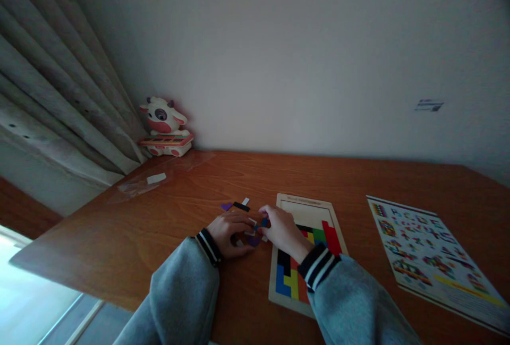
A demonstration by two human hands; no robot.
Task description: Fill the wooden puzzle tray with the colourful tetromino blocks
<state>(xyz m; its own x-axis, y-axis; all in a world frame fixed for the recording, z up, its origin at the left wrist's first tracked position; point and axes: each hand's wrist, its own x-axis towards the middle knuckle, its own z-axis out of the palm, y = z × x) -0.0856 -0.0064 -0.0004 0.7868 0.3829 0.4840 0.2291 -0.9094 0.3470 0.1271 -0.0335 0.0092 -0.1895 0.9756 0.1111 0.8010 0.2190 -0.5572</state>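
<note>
At the far left of the desk [239, 175], a cow toy [161, 117] is set against the wall, too far off to be knocked. Nearer the middle, a purple heart-like piece [226, 206], a black piece [241, 206] and a white piece [246, 201] are strewn just beyond the left hand [231, 231]; they could be pushed away if its fingers were spread. That hand is laid low with its fingers loosely curled around more small pieces, among them a purple piece [253, 240]; whether any is gripped cannot be made out. Between the hands, a blue piece [264, 222] is apparently pinched in the right hand [285, 228], its grip nearly closed; being small, it could be dropped or twisted by a loose hold. The tray [311, 211] is partly covered by the right forearm, so its coloured blocks could be shifted by a dragged cuff [319, 265]. Farther right, a printed sheet [426, 260] is laid flat, clear of the sleeve.
</note>
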